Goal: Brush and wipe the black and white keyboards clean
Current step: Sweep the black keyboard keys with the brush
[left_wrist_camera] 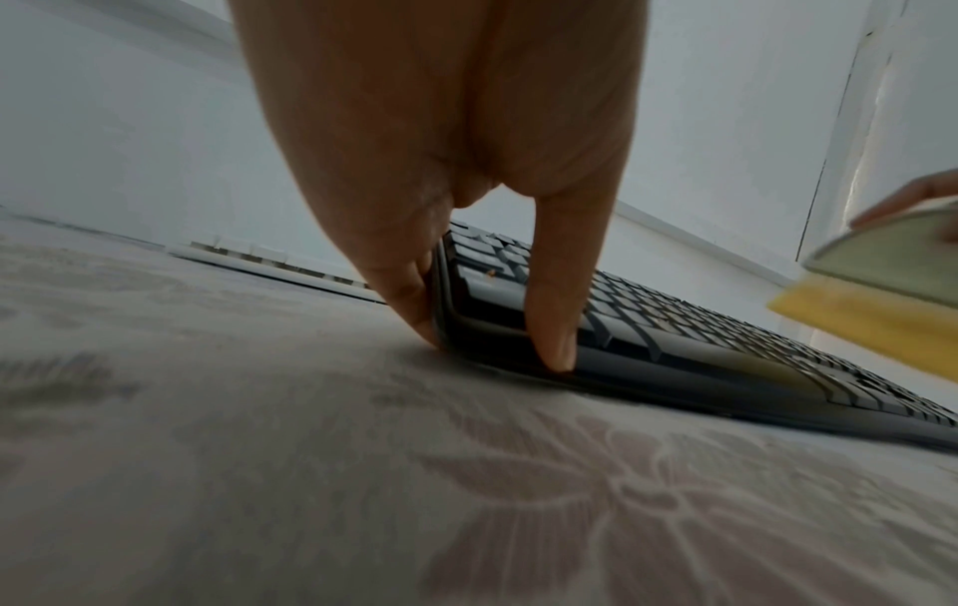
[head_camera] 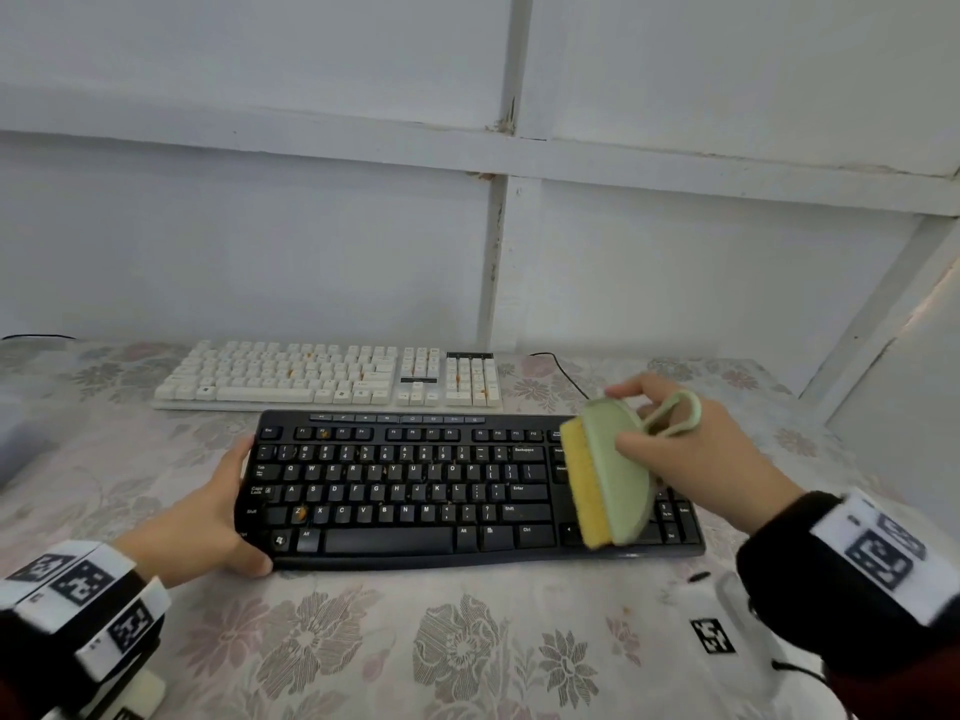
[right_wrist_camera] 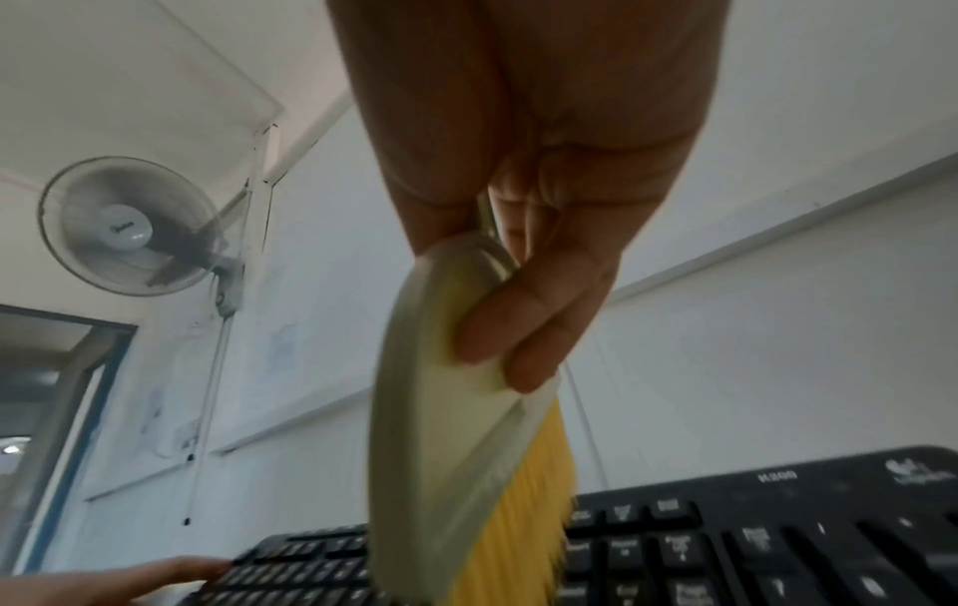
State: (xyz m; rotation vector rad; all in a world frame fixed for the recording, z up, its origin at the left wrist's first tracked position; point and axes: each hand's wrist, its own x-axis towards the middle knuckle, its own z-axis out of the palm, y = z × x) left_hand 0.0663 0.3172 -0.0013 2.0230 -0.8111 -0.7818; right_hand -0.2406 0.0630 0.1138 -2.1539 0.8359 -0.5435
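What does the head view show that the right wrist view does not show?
Only the head view shows the white keyboard behind the black one, the floral tablecloth, and the brush's loop handle.

Only the right wrist view shows a wall fan and a door frame.

Both show the black keyboard, the green brush with yellow bristles in the right hand, and the left hand at the keyboard's left end.

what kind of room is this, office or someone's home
Probably a plain indoor room, not clearly an office: a table under a floral cloth, a bare white panelled wall, and a wall-mounted fan. Which it is stays uncertain.
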